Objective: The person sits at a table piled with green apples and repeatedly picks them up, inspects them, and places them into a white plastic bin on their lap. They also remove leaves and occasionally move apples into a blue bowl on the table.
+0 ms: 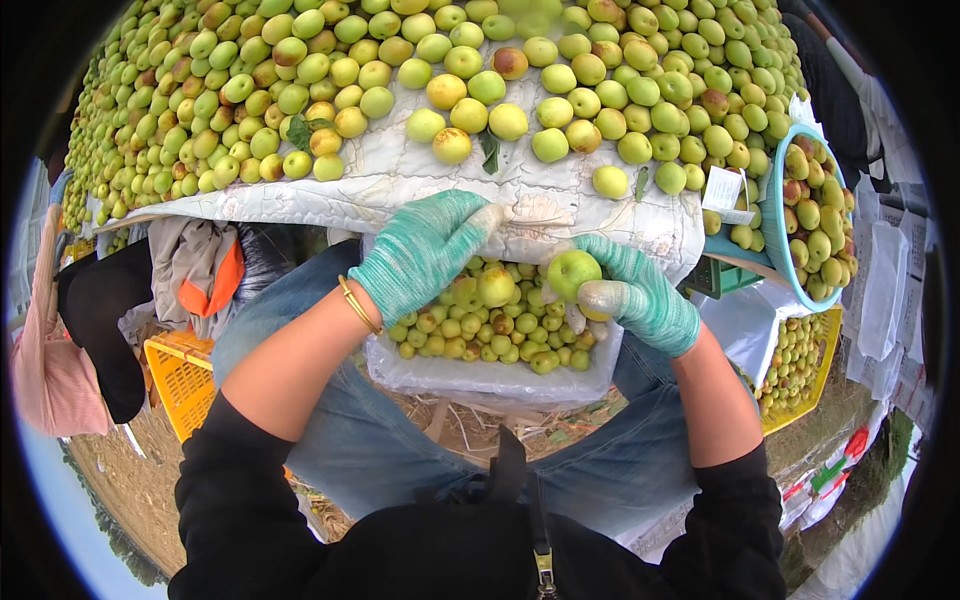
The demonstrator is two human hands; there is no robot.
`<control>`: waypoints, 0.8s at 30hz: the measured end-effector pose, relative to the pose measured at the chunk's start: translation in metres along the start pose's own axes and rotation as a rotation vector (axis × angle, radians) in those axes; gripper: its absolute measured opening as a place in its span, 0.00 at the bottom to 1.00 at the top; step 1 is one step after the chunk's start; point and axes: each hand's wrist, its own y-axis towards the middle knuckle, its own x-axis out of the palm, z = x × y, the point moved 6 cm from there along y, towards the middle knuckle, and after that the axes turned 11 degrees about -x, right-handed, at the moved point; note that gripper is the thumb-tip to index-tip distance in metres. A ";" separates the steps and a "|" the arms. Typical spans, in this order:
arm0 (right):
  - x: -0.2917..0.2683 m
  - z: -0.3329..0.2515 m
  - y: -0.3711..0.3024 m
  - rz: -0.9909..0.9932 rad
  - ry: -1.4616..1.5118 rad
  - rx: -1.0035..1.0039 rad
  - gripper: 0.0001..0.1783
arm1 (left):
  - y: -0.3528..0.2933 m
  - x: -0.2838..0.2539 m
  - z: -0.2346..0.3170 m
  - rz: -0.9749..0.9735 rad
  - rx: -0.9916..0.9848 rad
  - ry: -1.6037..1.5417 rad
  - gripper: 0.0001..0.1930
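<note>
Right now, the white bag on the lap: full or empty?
Nearly full. The white bag is open on top, with small green fruit heaped up to its rim between the left hand and right hand.

Green fruit, green gloves

Yellow-green fruit (pixel 574 272) is seen, teal knit gloves (pixel 425 250), a white patterned cloth (pixel 560 215), an orange crate (pixel 180 375).

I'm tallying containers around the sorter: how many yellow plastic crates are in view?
2. One yellow crate sits low on the person's left, beside the left knee; the other yellow crate sits on the right, filled with green fruit. Others may be hidden under the table.
</note>
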 end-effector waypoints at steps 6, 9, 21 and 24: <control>0.008 -0.016 -0.008 0.058 0.831 -0.223 0.38 | 0.038 -0.037 0.003 0.611 0.061 0.577 0.27; -0.016 -0.021 -0.042 0.364 0.730 -0.234 0.32 | 0.055 -0.034 0.005 0.484 0.016 0.557 0.31; -0.192 0.035 -0.542 2.135 -1.033 0.311 0.25 | 0.073 -0.025 0.006 0.297 -0.154 0.761 0.36; -0.192 0.054 -0.561 2.306 -0.468 -0.201 0.23 | 0.076 -0.023 -0.002 0.255 -0.155 0.739 0.35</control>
